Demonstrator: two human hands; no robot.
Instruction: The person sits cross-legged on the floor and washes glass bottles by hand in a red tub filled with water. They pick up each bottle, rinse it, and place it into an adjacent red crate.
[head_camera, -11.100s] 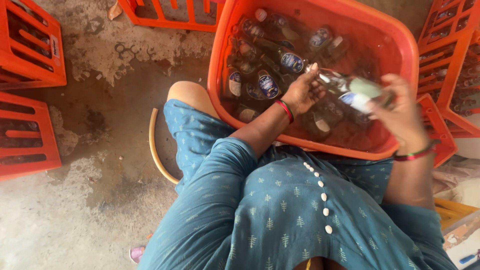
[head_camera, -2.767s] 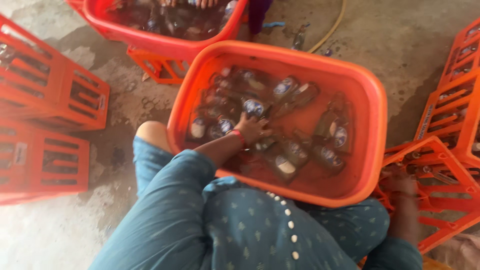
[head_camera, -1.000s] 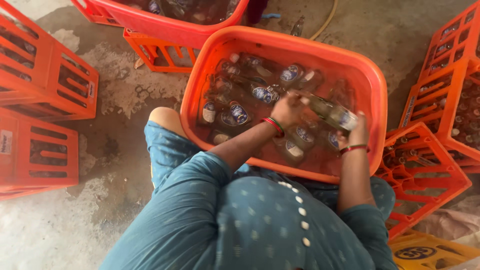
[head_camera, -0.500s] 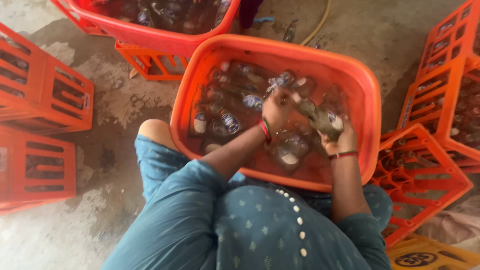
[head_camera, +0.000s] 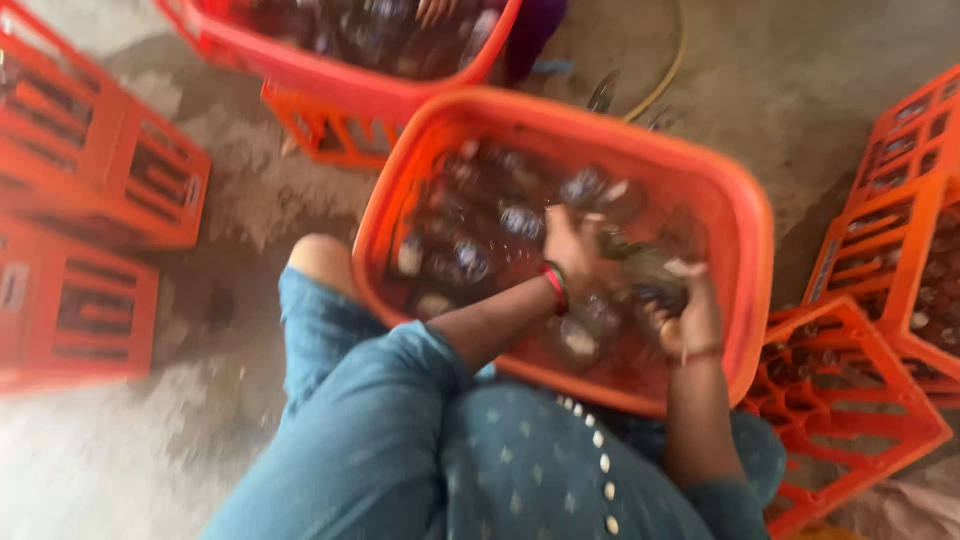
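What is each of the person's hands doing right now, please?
Left hand: closed around one end of a glass bottle over the orange tub.
Right hand: gripping the same bottle's other end.

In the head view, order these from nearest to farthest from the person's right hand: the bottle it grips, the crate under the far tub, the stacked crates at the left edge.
1. Bottle, gripped in the right hand.
2. Crate under the far tub, upper left.
3. Stacked crates, left edge.
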